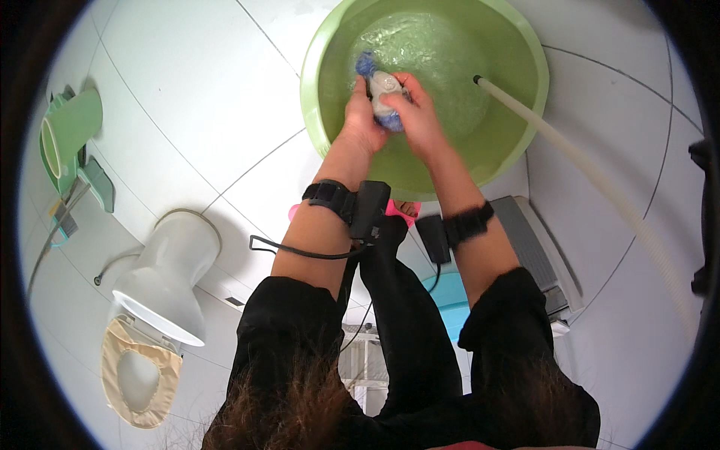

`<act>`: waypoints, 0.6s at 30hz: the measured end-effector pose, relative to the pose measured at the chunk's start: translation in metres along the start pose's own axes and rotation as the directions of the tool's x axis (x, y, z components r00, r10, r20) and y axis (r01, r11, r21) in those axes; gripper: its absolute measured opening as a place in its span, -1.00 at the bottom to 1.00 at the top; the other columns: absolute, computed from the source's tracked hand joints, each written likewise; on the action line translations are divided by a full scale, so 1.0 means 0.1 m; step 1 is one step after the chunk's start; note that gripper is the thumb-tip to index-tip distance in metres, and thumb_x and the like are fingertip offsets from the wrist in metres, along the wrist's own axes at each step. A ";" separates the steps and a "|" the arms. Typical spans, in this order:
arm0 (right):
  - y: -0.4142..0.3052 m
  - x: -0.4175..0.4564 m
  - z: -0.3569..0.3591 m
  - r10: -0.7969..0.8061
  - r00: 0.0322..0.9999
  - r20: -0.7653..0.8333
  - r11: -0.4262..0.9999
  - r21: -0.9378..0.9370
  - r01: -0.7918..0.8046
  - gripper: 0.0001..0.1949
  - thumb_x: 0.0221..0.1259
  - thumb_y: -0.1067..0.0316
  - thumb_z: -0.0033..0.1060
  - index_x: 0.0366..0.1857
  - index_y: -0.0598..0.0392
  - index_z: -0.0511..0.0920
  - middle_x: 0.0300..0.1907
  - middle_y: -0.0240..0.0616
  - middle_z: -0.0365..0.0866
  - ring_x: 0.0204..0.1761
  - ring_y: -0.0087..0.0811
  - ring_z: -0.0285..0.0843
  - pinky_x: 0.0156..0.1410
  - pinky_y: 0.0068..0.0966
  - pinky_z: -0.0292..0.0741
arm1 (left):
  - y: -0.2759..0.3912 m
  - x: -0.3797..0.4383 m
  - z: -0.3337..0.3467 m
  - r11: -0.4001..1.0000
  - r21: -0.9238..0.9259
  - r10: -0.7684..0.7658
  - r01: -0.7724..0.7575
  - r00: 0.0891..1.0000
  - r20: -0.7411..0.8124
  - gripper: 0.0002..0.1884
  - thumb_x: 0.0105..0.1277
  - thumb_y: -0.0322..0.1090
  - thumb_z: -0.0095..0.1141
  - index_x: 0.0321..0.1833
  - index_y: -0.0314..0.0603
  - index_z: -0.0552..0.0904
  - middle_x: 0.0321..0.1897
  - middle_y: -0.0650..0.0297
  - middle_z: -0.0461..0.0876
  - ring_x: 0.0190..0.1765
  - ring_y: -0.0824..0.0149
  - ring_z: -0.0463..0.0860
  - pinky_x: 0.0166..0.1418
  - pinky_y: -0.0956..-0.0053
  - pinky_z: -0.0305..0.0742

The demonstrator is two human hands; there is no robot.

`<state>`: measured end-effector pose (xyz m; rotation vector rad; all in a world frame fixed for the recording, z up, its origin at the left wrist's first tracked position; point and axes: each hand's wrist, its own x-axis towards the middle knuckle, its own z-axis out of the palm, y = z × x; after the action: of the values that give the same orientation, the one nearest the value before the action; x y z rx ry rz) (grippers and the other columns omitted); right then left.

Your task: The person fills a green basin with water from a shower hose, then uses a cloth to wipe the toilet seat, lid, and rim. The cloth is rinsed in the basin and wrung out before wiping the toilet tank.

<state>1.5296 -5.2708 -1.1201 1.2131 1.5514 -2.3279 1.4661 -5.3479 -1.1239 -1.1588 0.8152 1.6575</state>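
Between my two hands is a small white-and-blue item, perhaps a soft toy; its exact kind is hard to tell. My left hand cups it from the left and below. From the right, my right hand grips it, thumb across its white middle. Blue parts stick out at its upper and lower ends. Both hands are over a large green plastic basin that holds water. A cream hose reaches over the basin's right rim, its dark end above the rippling water.
A white toilet with a beige fabric seat cover stands at the left. Green plastic items hang at the far left. Below the basin are a light-blue plastic item and a grey-topped item. Black devices with cables are strapped on my forearms.
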 end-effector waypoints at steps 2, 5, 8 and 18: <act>-0.20 -0.31 0.18 -0.159 0.985 0.071 0.986 -0.042 0.162 -0.59 0.19 0.23 0.33 0.08 0.14 0.50 0.00 -0.31 0.60 -0.01 -0.47 0.52 0.13 -0.52 0.46 | 0.11 0.11 -0.34 0.982 -0.110 -0.101 0.151 0.924 0.369 -0.52 0.56 0.11 -0.24 0.15 -0.15 0.49 -0.01 0.15 0.61 0.05 0.09 0.60 0.20 0.12 0.49; -0.19 -0.33 0.13 -0.357 0.934 -0.017 0.904 -0.260 0.340 -0.66 0.26 0.16 0.29 -0.03 0.17 0.54 -0.19 -0.25 0.65 -0.14 -0.45 0.56 0.02 -0.50 0.49 | -0.10 0.08 -0.17 0.997 -0.072 0.008 0.008 0.975 0.223 -0.64 0.54 -0.01 -0.12 -0.02 -0.18 0.54 -0.22 0.20 0.63 -0.14 0.15 0.63 0.02 0.21 0.57; -0.35 -0.27 0.10 -0.230 0.967 -0.112 0.845 -0.515 0.142 -0.69 0.33 0.12 0.21 -0.16 0.20 0.57 -0.37 -0.14 0.63 -0.25 -0.41 0.58 -0.04 -0.44 0.50 | -0.18 -0.04 0.11 0.978 0.048 0.205 -0.201 0.969 -0.140 -0.65 0.52 -0.06 -0.04 -0.16 -0.25 0.59 -0.32 0.17 0.63 -0.26 0.21 0.59 -0.10 0.26 0.54; 0.47 0.61 -1.10 -0.415 0.718 -0.558 0.792 -0.611 -0.017 -0.70 0.27 0.27 0.19 0.00 0.19 0.54 0.03 0.11 0.62 0.05 0.11 0.58 0.16 -0.16 0.50 | 0.16 0.03 0.05 0.826 0.492 0.373 -0.276 0.922 -0.109 -0.48 0.50 -0.05 -0.05 0.39 -0.19 0.31 0.29 0.10 0.46 0.29 0.16 0.45 0.34 0.16 0.31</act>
<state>1.5718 -5.1837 -1.2128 1.8550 2.4910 -1.2768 1.4488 -5.3481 -1.1245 -0.8778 1.5251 1.4950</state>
